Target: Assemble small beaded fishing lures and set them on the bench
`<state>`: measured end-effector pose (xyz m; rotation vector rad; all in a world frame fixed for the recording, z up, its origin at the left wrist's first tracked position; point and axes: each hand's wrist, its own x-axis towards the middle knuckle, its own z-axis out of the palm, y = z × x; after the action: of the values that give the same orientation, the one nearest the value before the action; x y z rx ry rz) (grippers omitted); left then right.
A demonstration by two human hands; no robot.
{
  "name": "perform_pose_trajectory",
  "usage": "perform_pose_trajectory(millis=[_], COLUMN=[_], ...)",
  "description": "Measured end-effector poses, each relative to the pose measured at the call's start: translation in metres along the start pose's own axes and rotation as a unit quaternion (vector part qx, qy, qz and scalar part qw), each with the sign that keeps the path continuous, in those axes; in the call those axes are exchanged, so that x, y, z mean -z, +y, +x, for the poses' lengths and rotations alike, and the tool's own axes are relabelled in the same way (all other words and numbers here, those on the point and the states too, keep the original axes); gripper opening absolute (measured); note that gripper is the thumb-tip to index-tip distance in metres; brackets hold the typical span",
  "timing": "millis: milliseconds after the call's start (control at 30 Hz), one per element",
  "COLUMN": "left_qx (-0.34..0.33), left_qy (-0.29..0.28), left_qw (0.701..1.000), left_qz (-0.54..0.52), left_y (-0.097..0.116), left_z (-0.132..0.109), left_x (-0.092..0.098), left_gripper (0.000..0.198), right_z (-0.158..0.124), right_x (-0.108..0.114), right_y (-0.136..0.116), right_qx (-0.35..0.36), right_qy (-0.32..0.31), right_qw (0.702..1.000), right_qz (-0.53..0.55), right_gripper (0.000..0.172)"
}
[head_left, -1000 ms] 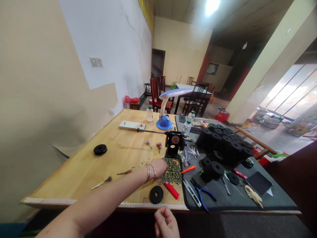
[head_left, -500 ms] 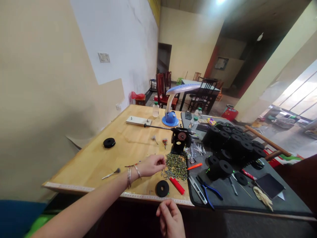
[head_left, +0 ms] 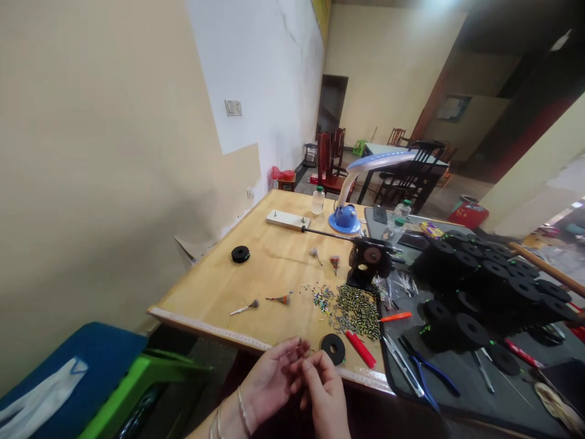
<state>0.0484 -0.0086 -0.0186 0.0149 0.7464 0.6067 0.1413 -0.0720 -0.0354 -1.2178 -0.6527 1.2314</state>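
My left hand point(head_left: 272, 379) and my right hand point(head_left: 323, 393) meet just past the front edge of the wooden table point(head_left: 237, 286), fingertips close together. My left fingertips pinch something tiny, apparently a bead. My right fingers curl in beside them, and what they hold is hard to see. Nearest the hands lie a black flat spool point(head_left: 333, 349), a red lighter point(head_left: 361, 349) and a heap of green-and-black striped beads point(head_left: 359, 311). Loose multicoloured beads point(head_left: 323, 299) are scattered left of that heap.
A hand-cranked winder point(head_left: 370, 261) is clamped mid-table, near a blue desk lamp point(head_left: 345, 219). Two small brushes point(head_left: 244, 308) lie on the wood. On the grey mat point(head_left: 439, 390) are pliers point(head_left: 427, 375) and several black spools point(head_left: 484, 286). A blue-and-green stool point(head_left: 77, 366) stands below left.
My left hand has moved back from the bead heap to the table's front edge, meeting my right hand. The view has turned left, shifting the table rightward and bringing in the stool.
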Motion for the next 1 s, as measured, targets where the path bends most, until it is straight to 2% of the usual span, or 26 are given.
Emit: perform_pose_trajectory(millis=[167, 367, 500, 1000], left_qx=[0.018, 0.009, 0.010, 0.019], left_qy=[0.039, 0.071, 0.065, 0.049], left_qw=[0.998, 0.996, 0.997, 0.997], left_qz=[-0.054, -0.057, -0.046, -0.047], left_y=[0.0021, 0.0000, -0.0006, -0.0013], left_z=[-0.0055, -0.0097, -0.0071, -0.0039], left_x=[-0.0027, -0.0086, -0.0057, 0.0003], left_gripper=[0.004, 0.007, 0.007, 0.012], right_z=[-0.0007, -0.0004, 0.0001, 0.0007], right_x=[-0.0061, -0.0072, -0.0078, -0.0100], right_y=[-0.0034, -0.0036, -0.0029, -0.0031], right_qx=[0.004, 0.026, 0.042, 0.055], right_qy=[0.008, 0.030, 0.027, 0.033], right_qw=[1.000, 0.998, 0.998, 0.997], right_qz=[-0.027, -0.046, -0.046, -0.046], right_gripper=[0.048, 0.043, 0.039, 0.038])
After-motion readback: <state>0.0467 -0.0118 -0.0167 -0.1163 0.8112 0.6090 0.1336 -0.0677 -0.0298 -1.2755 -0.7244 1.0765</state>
